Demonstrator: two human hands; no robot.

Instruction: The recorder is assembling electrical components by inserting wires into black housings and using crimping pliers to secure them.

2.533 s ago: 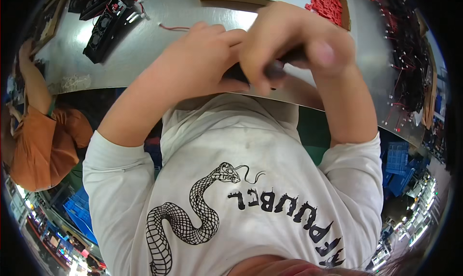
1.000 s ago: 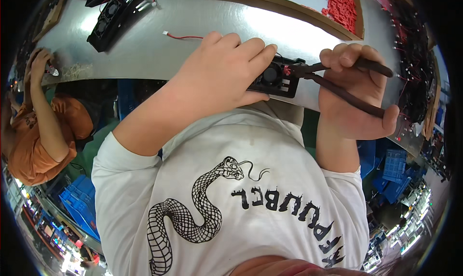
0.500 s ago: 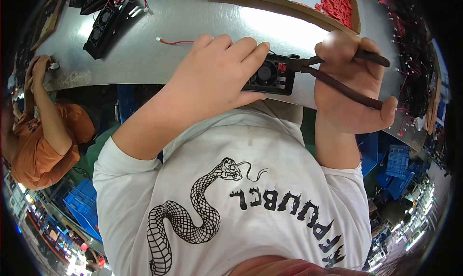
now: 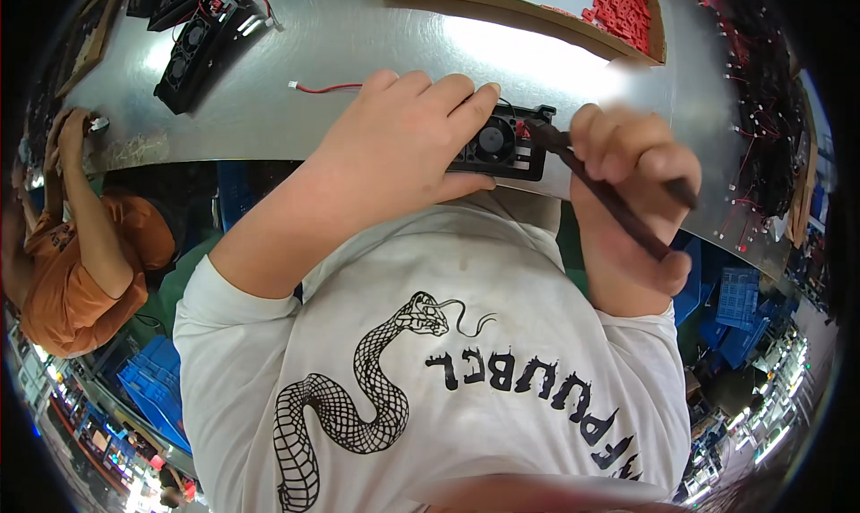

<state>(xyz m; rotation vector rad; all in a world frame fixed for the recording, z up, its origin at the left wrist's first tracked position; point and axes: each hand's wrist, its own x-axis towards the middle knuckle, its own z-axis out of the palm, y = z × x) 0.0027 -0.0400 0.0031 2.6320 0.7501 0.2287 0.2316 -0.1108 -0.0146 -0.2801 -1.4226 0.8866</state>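
Observation:
My left hand [image 4: 408,137] is closed over a black housing with a round fan [image 4: 494,143], pressing it to the metal table near its front edge. The palm hides the housing's left part. A red and black cable with a white plug [image 4: 327,88] comes out beyond my knuckles. At the housing's right end sits a small red piece [image 4: 522,129]. In my right hand [image 4: 634,168] are dark-handled pliers [image 4: 618,205], tilted, with the jaws at or just over that red piece. Whether the jaws grip it, I cannot tell. The pliers' handles are close together.
A cardboard tray [image 4: 528,22] holding many red clips [image 4: 620,11] lies at the far side. More black fan housings [image 4: 185,60] with cables are at the far left. Black parts with red wires [image 4: 761,146] pile up on the right. A person in orange [image 4: 90,253] works at the left.
My right hand has swung its pliers' handles toward me and squeezed them closer together; the jaws have moved left onto the red piece's area. My left hand stays in place.

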